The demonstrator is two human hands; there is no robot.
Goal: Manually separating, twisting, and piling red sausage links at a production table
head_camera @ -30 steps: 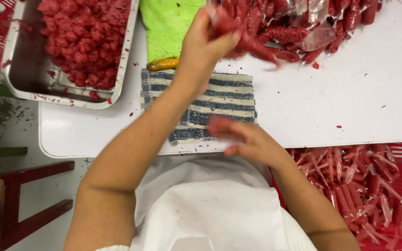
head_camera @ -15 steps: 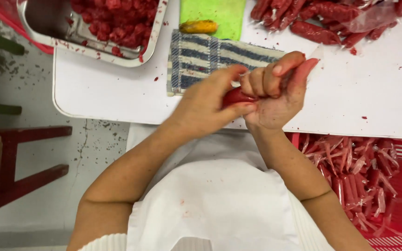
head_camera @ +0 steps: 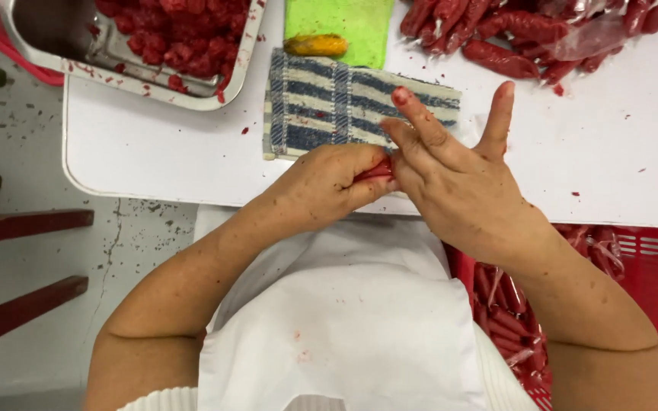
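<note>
White table edge: left hand pinches a red sausage, right hand fingers spread.

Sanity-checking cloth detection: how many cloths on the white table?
2: a blue-and-white striped cloth just beyond both hands, and a green cloth behind it, under a yellow object. Others may lie outside the view.

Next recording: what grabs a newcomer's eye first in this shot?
The two bare hands meeting at the table edge: the left hand grips a small red sausage-like piece while the right hand spreads its fingers over it. Beyond lie a blue-striped cloth and a metal tray of red meat pieces.
</note>
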